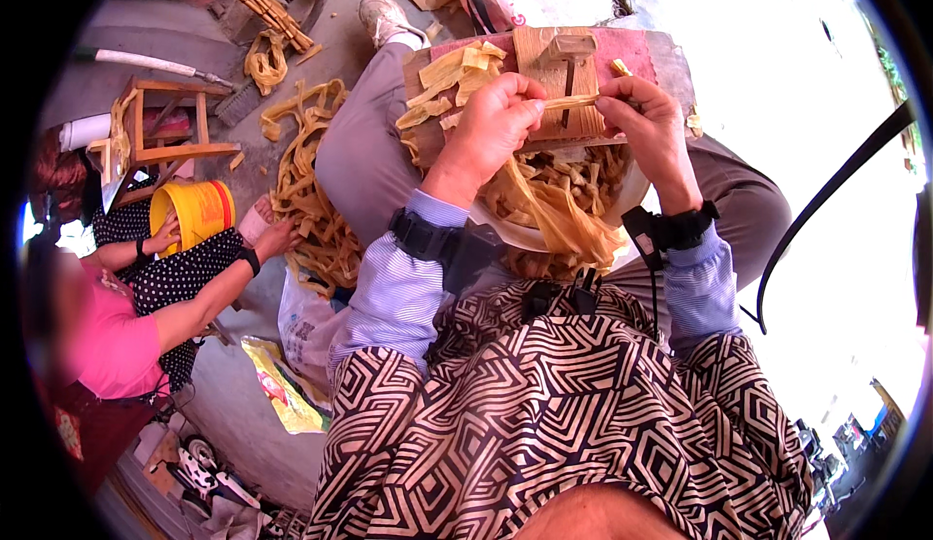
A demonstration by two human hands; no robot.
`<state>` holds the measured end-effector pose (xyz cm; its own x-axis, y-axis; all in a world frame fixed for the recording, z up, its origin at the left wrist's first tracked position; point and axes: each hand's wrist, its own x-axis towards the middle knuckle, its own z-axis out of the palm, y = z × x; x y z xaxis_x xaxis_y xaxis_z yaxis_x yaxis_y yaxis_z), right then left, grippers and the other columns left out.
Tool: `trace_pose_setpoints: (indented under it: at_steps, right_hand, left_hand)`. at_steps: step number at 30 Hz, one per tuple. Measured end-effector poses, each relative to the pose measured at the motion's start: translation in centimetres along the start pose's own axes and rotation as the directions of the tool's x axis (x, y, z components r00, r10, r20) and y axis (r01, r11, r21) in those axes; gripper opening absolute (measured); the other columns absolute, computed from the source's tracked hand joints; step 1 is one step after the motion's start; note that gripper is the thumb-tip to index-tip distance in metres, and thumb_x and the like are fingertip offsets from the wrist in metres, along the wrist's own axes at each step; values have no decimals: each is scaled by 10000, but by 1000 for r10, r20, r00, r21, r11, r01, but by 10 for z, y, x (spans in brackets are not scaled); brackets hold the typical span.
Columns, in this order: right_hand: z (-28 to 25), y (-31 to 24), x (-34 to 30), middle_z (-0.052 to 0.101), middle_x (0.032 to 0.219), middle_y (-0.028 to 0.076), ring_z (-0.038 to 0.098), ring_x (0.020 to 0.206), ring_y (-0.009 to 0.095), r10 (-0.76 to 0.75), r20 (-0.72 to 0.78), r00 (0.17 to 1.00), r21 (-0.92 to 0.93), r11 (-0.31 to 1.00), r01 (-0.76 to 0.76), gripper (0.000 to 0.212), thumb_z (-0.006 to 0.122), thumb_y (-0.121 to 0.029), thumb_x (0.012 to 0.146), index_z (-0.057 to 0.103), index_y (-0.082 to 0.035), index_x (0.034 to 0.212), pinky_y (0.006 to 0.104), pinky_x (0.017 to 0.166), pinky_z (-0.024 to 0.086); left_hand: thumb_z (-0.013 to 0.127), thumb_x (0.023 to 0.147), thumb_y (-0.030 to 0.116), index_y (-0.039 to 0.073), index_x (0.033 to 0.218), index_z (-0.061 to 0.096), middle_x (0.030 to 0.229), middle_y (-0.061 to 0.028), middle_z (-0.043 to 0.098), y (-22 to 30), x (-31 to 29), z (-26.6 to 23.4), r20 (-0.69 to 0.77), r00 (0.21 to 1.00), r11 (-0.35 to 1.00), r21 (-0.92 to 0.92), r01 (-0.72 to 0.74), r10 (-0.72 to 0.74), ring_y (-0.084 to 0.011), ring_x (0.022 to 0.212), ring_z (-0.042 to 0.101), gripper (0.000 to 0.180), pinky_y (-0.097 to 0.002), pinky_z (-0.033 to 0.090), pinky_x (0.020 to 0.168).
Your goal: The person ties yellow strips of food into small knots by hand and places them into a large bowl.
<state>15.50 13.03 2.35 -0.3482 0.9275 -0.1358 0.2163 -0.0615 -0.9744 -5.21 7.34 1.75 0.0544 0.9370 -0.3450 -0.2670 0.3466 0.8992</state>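
Note:
Between my left hand [494, 130] and my right hand [651, 130], a tan, flat strip [569, 103] is stretched taut, pinched at both ends. Under it lies a board [622, 49] with a red surface and a pale wooden block [530, 46]. A dark upright metal piece topped by a small wooden block [571, 47] stands on it. Tan folded pieces [466, 66] lie on the board near my left hand. Below, a white basin [637, 182] on my lap holds many short tan pieces, with a broad tan sheet [556, 205] draped over its front.
A long heap of tan strips [309, 185] lies on the floor at my left. Beside it a seated co-worker in pink [121, 331] reaches toward the heap, a yellow bucket [206, 214] at their lap. A wooden stool [175, 151] and a bundle of sticks [253, 0] are farther back.

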Motion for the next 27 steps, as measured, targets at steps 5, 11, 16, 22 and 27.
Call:
trace_pose_setpoints:
  at_steps: [5,11,16,22,27]
  right_hand:
    - [7,3,2,616,773,83,585,684,179,-205,-52,977,-461,873,158,141,669,-65,800,655,11,918,318,647,476]
    - [-14,10,-26,638,858,24,615,731,106,220,184,958,468,837,-282,244,498,-124,991,611,3,1165,256,712,551]
    - [-15,7,-45,649,849,39,598,641,87,274,298,914,440,811,-386,186,557,-91,955,633,6,1094,228,626,539]
    - [-15,11,-54,644,774,15,566,559,62,209,202,957,267,928,-259,102,605,-87,923,653,0,950,199,506,462]
    - [-10,-13,-66,606,715,-5,538,563,48,125,371,920,451,842,-296,77,635,-107,906,641,-30,911,173,494,391]
  left_hand:
    - [561,892,63,11,932,602,732,-77,618,-24,17,3,-124,907,739,628,-243,403,-155,641,580,77,-300,470,598]
    - [542,945,84,24,1092,598,778,-2,564,-21,-12,-5,-150,985,991,121,-62,80,-84,596,480,168,-224,405,545]
    - [493,956,91,25,1164,562,776,-11,513,-26,-49,2,18,996,862,-500,81,-84,-73,539,403,229,-220,345,497]
    - [520,919,70,45,1135,571,809,-19,548,108,-146,-8,85,879,805,-450,-387,470,-54,580,433,223,-204,363,508]
    - [638,879,105,40,1129,588,971,1,595,83,-116,42,-12,904,874,264,-409,427,-38,747,506,263,-183,413,624]
